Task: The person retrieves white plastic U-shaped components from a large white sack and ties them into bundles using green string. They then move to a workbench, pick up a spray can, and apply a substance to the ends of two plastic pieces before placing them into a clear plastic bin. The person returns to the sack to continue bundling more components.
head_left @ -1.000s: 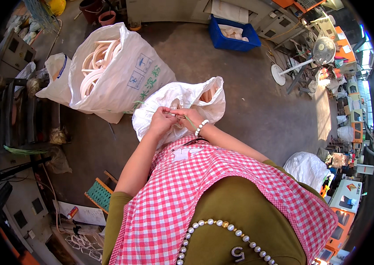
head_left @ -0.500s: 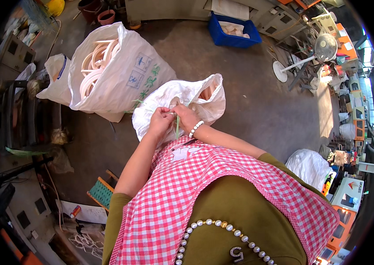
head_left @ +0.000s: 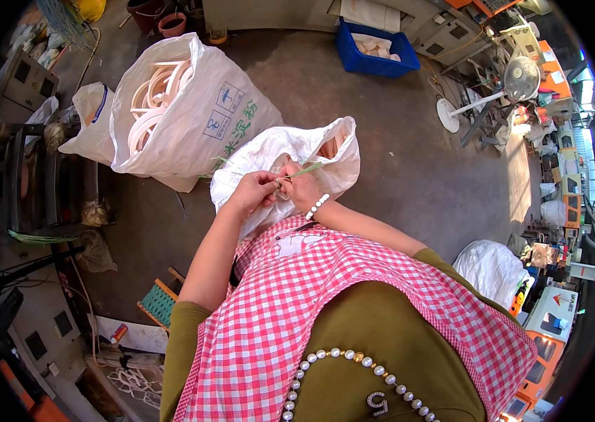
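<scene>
A white woven sack [head_left: 241, 160] stands right in front of me, its far right mouth partly open on pinkish strips [head_left: 331, 146]. Over it my left hand [head_left: 258, 191] and my right hand [head_left: 300, 187] meet, fingertips pinched together on a thin green tie strip [head_left: 306, 170]. One end of the strip sticks out to the right across the right hand. A white bead bracelet circles my right wrist. The fingers partly hide the gathered plastic between them, so I cannot tell whether the strip is knotted.
A larger white sack [head_left: 199, 126] full of curved pinkish strips stands to the left, touching the near one. A blue crate [head_left: 377, 65] sits at the back. Right of it stands a white fan [head_left: 521, 79]. A green woven stool [head_left: 159, 302] is at lower left.
The green strip hung down between my hands before; now its end points right over my right hand. Both hands have shifted slightly right and stay pinched together.
</scene>
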`<act>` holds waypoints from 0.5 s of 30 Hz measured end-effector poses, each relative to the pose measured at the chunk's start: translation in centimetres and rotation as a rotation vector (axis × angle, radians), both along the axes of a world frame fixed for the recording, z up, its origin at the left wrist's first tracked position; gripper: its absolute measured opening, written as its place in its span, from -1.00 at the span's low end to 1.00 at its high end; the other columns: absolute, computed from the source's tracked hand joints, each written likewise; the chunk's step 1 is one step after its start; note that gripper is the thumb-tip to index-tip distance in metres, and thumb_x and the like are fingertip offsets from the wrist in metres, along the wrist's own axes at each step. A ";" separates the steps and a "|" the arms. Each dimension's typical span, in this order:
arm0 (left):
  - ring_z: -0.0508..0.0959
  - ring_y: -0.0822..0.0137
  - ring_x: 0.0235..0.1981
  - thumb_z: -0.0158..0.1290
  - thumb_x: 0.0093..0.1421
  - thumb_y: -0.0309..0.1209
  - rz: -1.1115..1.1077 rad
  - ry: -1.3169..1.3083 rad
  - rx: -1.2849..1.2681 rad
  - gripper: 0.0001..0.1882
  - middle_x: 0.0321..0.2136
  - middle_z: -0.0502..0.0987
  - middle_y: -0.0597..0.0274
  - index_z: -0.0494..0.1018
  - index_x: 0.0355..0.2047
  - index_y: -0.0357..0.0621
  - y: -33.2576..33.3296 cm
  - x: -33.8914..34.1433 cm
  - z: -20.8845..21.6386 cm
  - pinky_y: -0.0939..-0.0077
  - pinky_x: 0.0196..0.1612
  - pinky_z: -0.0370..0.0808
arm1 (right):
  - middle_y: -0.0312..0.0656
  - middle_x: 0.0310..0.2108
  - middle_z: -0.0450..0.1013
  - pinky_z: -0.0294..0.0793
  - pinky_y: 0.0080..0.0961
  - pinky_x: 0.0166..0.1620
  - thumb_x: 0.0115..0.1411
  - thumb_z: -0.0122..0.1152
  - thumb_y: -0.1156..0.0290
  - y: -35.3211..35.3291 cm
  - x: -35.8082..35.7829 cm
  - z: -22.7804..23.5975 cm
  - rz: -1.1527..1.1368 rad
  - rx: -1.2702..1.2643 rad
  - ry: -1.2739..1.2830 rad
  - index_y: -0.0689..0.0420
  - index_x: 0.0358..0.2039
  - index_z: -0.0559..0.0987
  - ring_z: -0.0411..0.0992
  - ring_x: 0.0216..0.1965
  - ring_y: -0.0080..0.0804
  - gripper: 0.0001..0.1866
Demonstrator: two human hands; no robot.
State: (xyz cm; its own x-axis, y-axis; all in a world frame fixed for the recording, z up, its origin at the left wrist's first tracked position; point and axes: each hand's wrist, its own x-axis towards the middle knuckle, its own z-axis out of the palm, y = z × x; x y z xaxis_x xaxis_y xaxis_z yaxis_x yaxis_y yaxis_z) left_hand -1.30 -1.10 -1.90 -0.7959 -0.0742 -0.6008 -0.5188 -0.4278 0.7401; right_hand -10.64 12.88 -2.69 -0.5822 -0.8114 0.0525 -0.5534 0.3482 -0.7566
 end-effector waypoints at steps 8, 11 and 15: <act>0.47 0.50 -0.70 -0.08 0.24 -0.46 0.108 0.048 -0.447 -0.87 -0.52 0.51 0.24 0.36 -0.26 -0.27 1.8 -0.1 -0.5 0.63 -0.65 0.43 | -0.12 -0.47 0.39 0.39 -0.38 -0.38 0.11 0.11 0.51 0.2 -0.3 -0.5 -0.021 0.089 -0.188 0.20 -0.36 0.39 0.43 -0.45 -0.28 -0.90; 0.47 0.45 -0.74 -0.11 0.22 -0.48 0.168 0.144 -0.695 -0.86 -0.52 0.52 0.16 0.33 -0.26 -0.31 2.7 0.2 -1.3 0.59 -0.67 0.42 | -0.13 -0.49 0.39 0.39 -0.37 -0.33 0.11 0.10 0.51 0.1 -0.1 0.0 -0.005 0.088 -0.191 0.21 -0.38 0.41 0.43 -0.39 -0.26 -0.91; 0.52 0.37 -0.71 -0.10 0.20 -0.47 0.391 0.123 -0.762 -0.86 -0.57 0.51 0.10 0.33 -0.28 -0.29 2.9 0.3 -4.3 0.51 -0.68 0.42 | -0.10 -0.36 0.41 0.39 -0.39 -0.21 0.11 0.09 0.50 0.4 -0.2 0.8 0.062 0.107 -0.101 0.20 -0.41 0.42 0.43 -0.26 -0.22 -0.93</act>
State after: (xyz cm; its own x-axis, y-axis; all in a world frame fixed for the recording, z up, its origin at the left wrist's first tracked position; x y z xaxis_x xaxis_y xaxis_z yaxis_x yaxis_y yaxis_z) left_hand -0.99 1.84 -6.17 -0.6853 -0.7039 -0.1869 -0.3348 0.0766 0.9392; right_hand -10.82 13.26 -1.93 -0.5286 -0.8438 -0.0929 -0.4990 0.3974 -0.7701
